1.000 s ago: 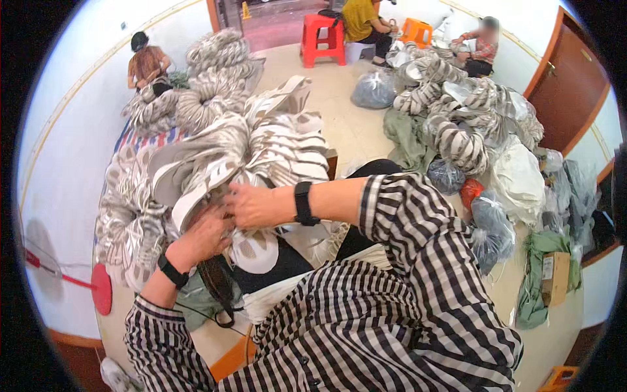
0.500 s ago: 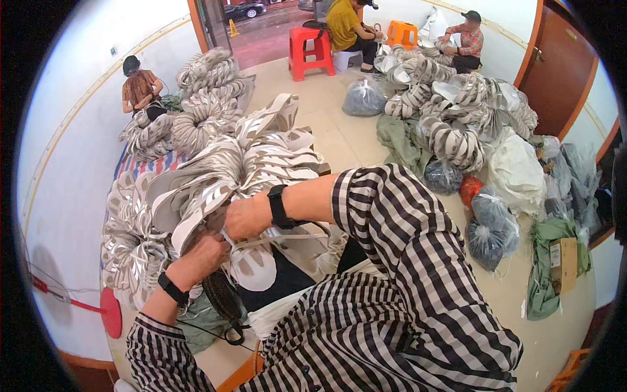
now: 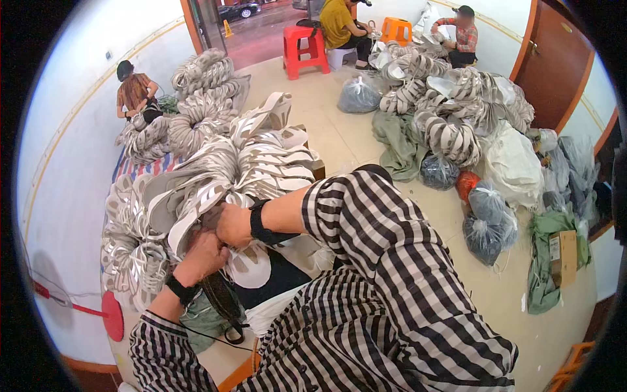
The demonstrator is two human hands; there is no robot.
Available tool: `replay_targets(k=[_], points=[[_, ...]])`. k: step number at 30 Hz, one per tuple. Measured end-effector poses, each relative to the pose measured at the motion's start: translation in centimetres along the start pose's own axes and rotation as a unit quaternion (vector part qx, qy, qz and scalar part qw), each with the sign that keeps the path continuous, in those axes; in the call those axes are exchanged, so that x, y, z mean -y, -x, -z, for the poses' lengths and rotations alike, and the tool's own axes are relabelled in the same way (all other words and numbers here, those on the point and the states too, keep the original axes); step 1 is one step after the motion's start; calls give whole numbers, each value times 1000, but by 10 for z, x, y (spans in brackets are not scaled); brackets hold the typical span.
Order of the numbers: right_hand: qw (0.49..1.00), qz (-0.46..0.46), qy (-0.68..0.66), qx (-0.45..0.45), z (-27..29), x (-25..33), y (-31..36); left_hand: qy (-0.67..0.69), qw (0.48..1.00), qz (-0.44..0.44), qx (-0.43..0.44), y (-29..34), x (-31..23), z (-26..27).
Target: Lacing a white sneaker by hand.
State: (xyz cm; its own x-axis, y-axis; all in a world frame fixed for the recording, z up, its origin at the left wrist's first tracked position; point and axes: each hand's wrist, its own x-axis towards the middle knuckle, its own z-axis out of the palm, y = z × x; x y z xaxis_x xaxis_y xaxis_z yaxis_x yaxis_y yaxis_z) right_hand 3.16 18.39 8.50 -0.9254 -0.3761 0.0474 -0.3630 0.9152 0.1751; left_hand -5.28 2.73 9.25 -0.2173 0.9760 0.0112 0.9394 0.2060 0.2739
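Observation:
A white and grey shoe upper (image 3: 183, 227) lies at the near edge of a large fanned bundle of uppers (image 3: 274, 163). My left hand (image 3: 201, 256) grips its near edge with bent fingers. Close beside it, my right hand (image 3: 232, 225) is closed at the same upper, its fingertips partly hidden. Whatever fine thing may be between the fingers does not show. Another pale upper piece (image 3: 252, 266) rests below my hands, on the dark cloth (image 3: 281, 277) over my lap. Both wrists wear black bands.
More bundled uppers (image 3: 134, 255) stand at the left, on a striped sheet. A red stool (image 3: 305, 52) is at the back. Co-workers sit at the far left and far right. On the right are piled uppers (image 3: 450, 137), tied bags (image 3: 488, 228) and a cardboard box (image 3: 563, 258).
My right hand has moved slightly left, closer to my left hand. A pale strip that stretched below my right wrist is mostly out of sight now. The whole view has shifted a little.

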Motion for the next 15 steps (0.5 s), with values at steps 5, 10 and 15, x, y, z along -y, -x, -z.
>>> replay_targets(k=[5, 10, 15], points=[[998, -40, -41, -11, -6, -1, -6, 18, 995, 77, 62, -14, 5, -6], [993, -95, -64, -40, -24, 4, -12, 24, 988, 120, 90, -15, 10, 1], [986, -112, -71, -98, -34, 1, 2, -3, 986, 139, 96, -11, 9, -2]])
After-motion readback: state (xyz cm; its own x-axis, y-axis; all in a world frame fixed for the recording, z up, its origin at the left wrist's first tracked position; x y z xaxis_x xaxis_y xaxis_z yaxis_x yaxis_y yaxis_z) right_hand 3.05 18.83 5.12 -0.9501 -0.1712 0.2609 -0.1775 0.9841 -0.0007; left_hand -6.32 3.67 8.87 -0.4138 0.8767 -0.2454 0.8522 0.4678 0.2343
